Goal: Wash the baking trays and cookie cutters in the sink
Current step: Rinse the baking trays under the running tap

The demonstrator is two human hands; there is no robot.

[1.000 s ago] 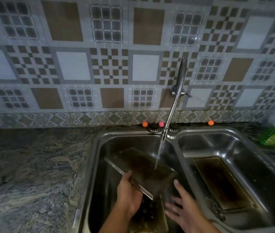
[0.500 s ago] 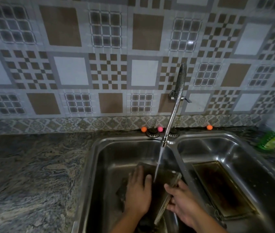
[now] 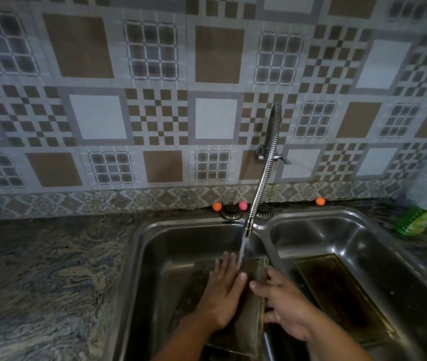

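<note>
A dark, stained baking tray (image 3: 252, 272) lies tilted in the left sink basin (image 3: 165, 246) under the running water. My left hand (image 3: 224, 293) rests flat on the tray's surface, fingers spread. My right hand (image 3: 284, 306) grips the tray's right edge. A second stained baking tray (image 3: 337, 290) lies flat on the floor of the right basin (image 3: 363, 230). No cookie cutters can be made out.
A flexible metal tap (image 3: 264, 173) comes off the tiled wall and pours into the left basin. A plastic bottle with green liquid (image 3: 423, 204) stands at the right on the granite counter (image 3: 37, 277). Small orange and pink balls (image 3: 243, 205) sit behind the sink.
My left hand shifted from gripping the tray's near edge to lying flat on top. My right hand, open one second ago, took hold of the tray's right edge. The tray now lies lower.
</note>
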